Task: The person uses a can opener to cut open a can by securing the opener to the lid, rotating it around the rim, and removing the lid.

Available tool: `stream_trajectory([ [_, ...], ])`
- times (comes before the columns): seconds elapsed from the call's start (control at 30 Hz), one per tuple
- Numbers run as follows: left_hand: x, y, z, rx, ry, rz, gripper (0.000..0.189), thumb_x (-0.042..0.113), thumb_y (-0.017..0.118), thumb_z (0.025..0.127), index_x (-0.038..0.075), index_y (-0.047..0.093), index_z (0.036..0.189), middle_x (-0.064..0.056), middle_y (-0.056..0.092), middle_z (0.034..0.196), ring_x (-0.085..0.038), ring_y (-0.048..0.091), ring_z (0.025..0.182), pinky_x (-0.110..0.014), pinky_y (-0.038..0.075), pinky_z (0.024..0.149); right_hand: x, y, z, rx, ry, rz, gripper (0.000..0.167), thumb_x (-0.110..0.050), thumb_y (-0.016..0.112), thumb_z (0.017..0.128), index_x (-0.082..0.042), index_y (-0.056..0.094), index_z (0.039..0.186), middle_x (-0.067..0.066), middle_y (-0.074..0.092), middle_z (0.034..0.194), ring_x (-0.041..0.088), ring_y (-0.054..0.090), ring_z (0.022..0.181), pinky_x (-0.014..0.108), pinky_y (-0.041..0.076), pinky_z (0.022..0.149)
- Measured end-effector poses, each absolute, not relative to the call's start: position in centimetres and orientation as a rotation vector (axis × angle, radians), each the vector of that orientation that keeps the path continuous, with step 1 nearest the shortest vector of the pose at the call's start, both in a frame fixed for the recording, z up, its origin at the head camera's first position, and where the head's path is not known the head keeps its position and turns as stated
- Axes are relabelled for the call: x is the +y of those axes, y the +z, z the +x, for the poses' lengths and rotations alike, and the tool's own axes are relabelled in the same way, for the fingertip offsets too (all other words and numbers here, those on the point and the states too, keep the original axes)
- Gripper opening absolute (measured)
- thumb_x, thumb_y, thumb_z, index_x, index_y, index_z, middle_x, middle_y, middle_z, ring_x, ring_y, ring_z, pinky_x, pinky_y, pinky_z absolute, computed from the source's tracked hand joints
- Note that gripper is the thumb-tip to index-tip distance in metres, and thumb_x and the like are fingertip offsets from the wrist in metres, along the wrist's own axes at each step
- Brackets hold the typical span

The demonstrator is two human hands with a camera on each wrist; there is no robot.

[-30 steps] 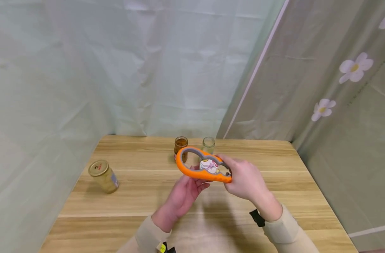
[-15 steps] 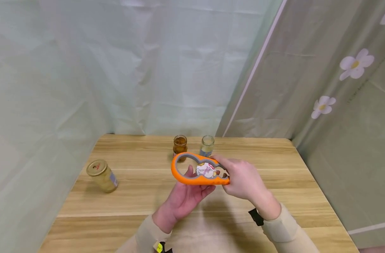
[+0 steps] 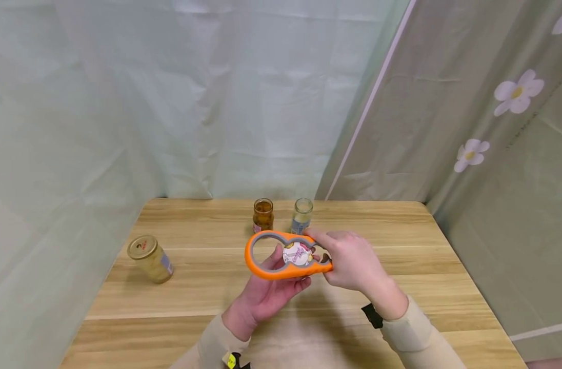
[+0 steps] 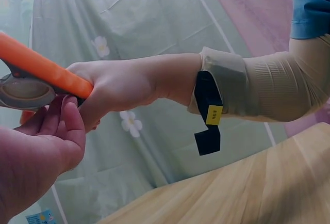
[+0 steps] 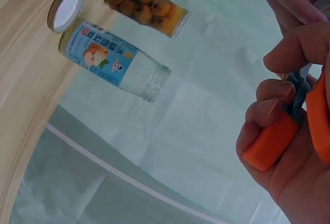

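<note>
My right hand [image 3: 357,259] grips an orange jar opener [image 3: 262,275] by its right end, fingers curled round its handles in the right wrist view. Grey lining edges its openings. A white printed disc [image 3: 297,254] sits in the middle opening. My left hand [image 3: 268,297] is palm up beneath the opener, its thumb tip visible through the largest opening. In the left wrist view the left fingers [image 4: 72,126] are bent, touching the opener's edge. Their tips are partly hidden, so whether they grip it is unclear.
Behind the opener stand a lidless amber jar of round fruit [image 3: 263,215] and a lidless clear jar with a blue label [image 3: 302,218]. A lid [image 5: 68,10] lies beside them, underside showing. At left stands a gold-lidded jar [image 3: 152,259]. Curtains hang behind the wooden table [image 3: 193,297].
The opener has shifted slightly left and toward me, disc included. My left thumb has come up into view through its largest opening. The jars stay put.
</note>
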State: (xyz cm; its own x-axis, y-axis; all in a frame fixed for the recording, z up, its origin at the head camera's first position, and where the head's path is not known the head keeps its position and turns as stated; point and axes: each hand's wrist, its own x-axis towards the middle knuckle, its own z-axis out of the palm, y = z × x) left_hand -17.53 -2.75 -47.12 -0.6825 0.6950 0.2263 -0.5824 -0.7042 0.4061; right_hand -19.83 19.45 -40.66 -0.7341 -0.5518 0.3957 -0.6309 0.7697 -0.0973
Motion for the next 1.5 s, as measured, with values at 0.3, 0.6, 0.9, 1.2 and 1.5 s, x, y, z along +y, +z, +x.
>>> stream_trajectory([
  [0.3,-2.9,-47.4,-18.1,0.315,2.308,0.579,0.056,0.041,0.051,0.114,0.008,0.043,0.159,-0.011,0.059,0.148,-0.024,0.057,0.135,-0.031,0.049,0.108,19.5,-40.7,-19.8,-2.595,0.289,0.938,0.081,-0.006,0.075,0.062,-0.028,0.068,0.14,-0.013,0.06,0.078,0.007,0.05,0.062,0.032,0.05,0.061],
  [0.6,-3.3,-48.0,-17.9,0.308,2.282,0.58,0.052,0.034,0.046,0.115,0.006,0.043,0.159,-0.014,0.059,0.148,-0.026,0.057,0.135,-0.034,0.047,0.111,19.5,-41.1,-19.3,-2.59,0.274,0.958,0.078,-0.007,0.075,0.065,-0.027,0.068,0.14,-0.016,0.053,0.074,0.005,0.046,0.06,0.03,0.047,0.059],
  [0.9,-3.7,-48.2,-18.4,0.263,2.254,0.629,0.053,0.029,0.044,0.116,0.004,0.038,0.163,-0.012,0.053,0.157,-0.03,0.052,0.143,-0.034,0.046,0.114,19.3,-41.3,-19.4,-2.575,0.215,0.964,0.082,-0.006,0.074,0.064,-0.027,0.066,0.142,-0.012,0.054,0.075,0.009,0.048,0.061,0.034,0.05,0.062],
  [1.2,-4.2,-47.8,-18.4,0.395,2.26,0.509,0.044,0.027,0.046,0.115,0.007,0.047,0.154,-0.011,0.06,0.148,-0.027,0.061,0.131,-0.033,0.051,0.106,19.3,-41.4,-19.3,-2.617,0.203,0.968,0.085,-0.006,0.075,0.064,-0.026,0.064,0.146,-0.01,0.057,0.079,0.013,0.054,0.064,0.037,0.053,0.066],
  [1.5,-4.5,-47.4,-18.3,0.446,2.253,0.49,0.046,0.028,0.049,0.114,0.007,0.047,0.155,-0.008,0.062,0.146,-0.024,0.064,0.123,-0.034,0.052,0.105,19.3,-41.4,-18.9,-2.662,0.21,0.961,0.089,-0.005,0.072,0.064,-0.026,0.06,0.15,-0.008,0.061,0.082,0.014,0.057,0.068,0.038,0.054,0.068],
])
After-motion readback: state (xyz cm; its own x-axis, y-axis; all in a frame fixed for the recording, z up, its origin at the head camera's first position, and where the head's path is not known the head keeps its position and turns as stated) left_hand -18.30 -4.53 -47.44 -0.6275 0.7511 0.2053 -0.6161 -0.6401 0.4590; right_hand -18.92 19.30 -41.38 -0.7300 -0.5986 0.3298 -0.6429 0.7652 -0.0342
